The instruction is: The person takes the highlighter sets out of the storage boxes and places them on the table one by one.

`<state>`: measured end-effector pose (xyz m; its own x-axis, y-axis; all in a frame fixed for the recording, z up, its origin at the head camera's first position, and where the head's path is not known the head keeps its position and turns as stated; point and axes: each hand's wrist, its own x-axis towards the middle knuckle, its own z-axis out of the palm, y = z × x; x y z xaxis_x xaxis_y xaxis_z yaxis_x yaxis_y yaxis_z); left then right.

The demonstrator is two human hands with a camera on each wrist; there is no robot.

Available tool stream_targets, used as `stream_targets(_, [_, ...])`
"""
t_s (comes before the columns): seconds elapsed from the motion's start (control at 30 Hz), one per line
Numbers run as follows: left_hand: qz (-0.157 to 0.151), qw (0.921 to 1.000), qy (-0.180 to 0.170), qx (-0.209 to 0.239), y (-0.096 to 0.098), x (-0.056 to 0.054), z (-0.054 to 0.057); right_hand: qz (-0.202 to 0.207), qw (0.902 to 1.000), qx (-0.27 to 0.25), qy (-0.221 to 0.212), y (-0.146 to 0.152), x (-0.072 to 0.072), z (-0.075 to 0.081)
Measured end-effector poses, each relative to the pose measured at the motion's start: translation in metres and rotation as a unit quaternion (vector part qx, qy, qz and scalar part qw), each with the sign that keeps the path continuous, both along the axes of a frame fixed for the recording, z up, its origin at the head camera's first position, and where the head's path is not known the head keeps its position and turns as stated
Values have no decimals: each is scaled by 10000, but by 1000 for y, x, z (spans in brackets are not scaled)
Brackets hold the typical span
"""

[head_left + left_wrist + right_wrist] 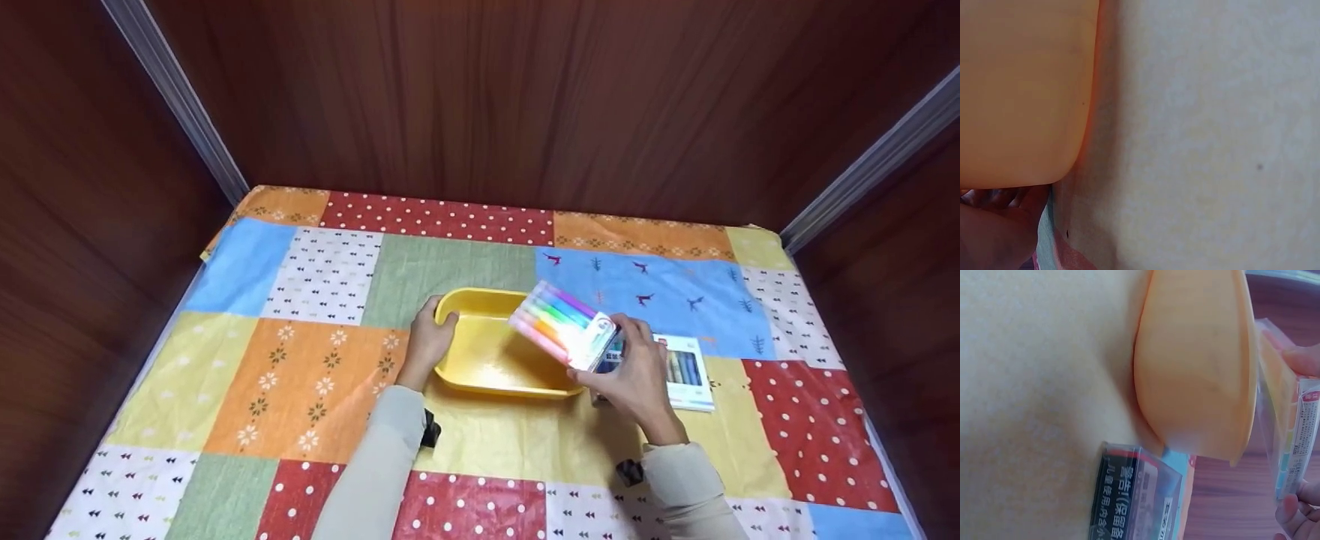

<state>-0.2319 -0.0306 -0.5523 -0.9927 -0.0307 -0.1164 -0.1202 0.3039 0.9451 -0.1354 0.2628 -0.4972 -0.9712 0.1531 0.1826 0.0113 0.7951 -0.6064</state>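
Observation:
A yellow plastic basin stands on the patterned tablecloth in the head view. My left hand grips its left end, the thumb over the rim and the fingers along the outer wall. With thumb and fingers at one end, my right hand holds a clear pack of coloured markers, tilted over the basin's right side. In the right wrist view the pack appears beyond the basin's rim. Below the right hand, partly hidden by it in the head view, lies a clear-topped box with a dark printed side.
A white box with a window showing coloured sticks lies right of the basin, partly behind the right hand. Brown wood-grain panels enclose the table at the back and both sides. The patchwork tablecloth covers the table.

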Motion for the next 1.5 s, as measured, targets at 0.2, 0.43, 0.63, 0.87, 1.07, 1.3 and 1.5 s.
stream_targets(0.2, [-33, 9999, -127, 29, -2, -2, 0, -187, 9998, -72, 47, 7, 1, 1])
stream_targets(0.43, [-72, 9999, -92, 22, -2, 0, -2, -464, 9988, -77, 151, 17, 6, -5])
stream_targets(0.63, [-64, 10000, -45, 33, -2, 1, 1, -680, 9976, -39, 136, 23, 5, -4])
stream_targets(0.87, [-39, 9999, -106, 8, -2, 1, 0, -917, 9956, -166, 89, 34, 7, 0])
stream_targets(1.07, [-90, 9999, -52, 46, -1, 2, 0, -1123, 9932, -264, 159, 45, 10, 0])
stream_targets(1.3, [-63, 10000, -63, 42, -1, 2, -3, -1410, 9889, -449, -151, 58, 15, -1])
stream_targets(1.5, [-62, 10000, -10, 77, -2, 2, -2, -1654, 9852, -437, -119, 68, 17, -3])
